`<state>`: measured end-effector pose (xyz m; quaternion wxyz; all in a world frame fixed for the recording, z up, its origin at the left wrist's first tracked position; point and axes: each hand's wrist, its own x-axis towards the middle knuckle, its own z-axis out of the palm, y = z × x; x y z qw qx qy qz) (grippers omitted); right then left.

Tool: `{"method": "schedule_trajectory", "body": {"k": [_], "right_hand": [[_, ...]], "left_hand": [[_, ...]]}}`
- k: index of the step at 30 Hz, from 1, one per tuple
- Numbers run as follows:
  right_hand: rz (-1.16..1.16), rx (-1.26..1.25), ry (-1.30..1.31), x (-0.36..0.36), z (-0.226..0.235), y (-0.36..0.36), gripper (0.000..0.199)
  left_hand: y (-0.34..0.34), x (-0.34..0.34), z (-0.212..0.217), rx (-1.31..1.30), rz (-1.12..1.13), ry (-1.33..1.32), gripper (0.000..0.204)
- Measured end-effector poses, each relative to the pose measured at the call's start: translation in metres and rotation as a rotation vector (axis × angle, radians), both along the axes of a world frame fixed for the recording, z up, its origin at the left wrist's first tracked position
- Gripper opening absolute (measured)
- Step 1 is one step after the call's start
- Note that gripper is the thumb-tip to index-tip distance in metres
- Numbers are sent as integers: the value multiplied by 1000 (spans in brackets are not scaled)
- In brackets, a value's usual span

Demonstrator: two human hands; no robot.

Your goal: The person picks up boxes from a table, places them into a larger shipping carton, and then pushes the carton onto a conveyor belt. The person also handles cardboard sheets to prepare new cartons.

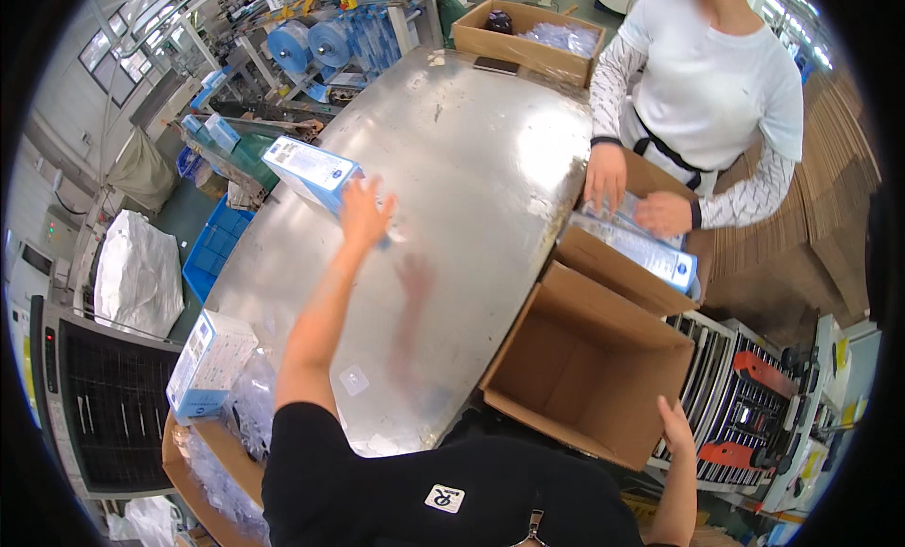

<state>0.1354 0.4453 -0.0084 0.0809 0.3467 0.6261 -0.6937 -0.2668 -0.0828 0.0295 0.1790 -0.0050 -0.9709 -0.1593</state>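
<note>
A blue-and-white box (316, 170) lies at the far left of the metal table. My left hand (364, 213) is at its right end, fingers spread and slightly blurred; whether they touch the box is hard to see. On my right, an open cardboard carton (584, 368) tilts toward me with nothing inside. My right hand (676, 430) grips its right edge, some fingers hidden behind the wall. Another blue-and-white box (209, 366) stands at the near left, beside clear plastic bags (253, 406).
Across the table (452, 189), a co-worker's hands (633, 198) press on blue-and-white boxes (650, 255) in another carton. A carton of plastic bags (533, 36) stands at the far edge. A roller conveyor (731, 377) runs at the right; a blue crate (217, 250) sits left.
</note>
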Motion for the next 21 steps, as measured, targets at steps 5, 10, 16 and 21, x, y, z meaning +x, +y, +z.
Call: {"method": "schedule_trajectory", "body": {"k": [5, 10, 16, 21], "right_hand": [[-80, 876, 214, -29, 36, 3, 55], [332, 1114, 390, -117, 54, -85, 36], [1013, 1360, 753, -243, 96, -216, 78], [1467, 1518, 987, -273, 68, -269, 83]], "left_hand": [[-102, -105, 2, -299, 85, -109, 51], [-61, -86, -1, -91, -99, -289, 54], [8, 99, 16, -21, -747, -379, 46], [-2, 116, 32, 446, -1017, -486, 42]]}}
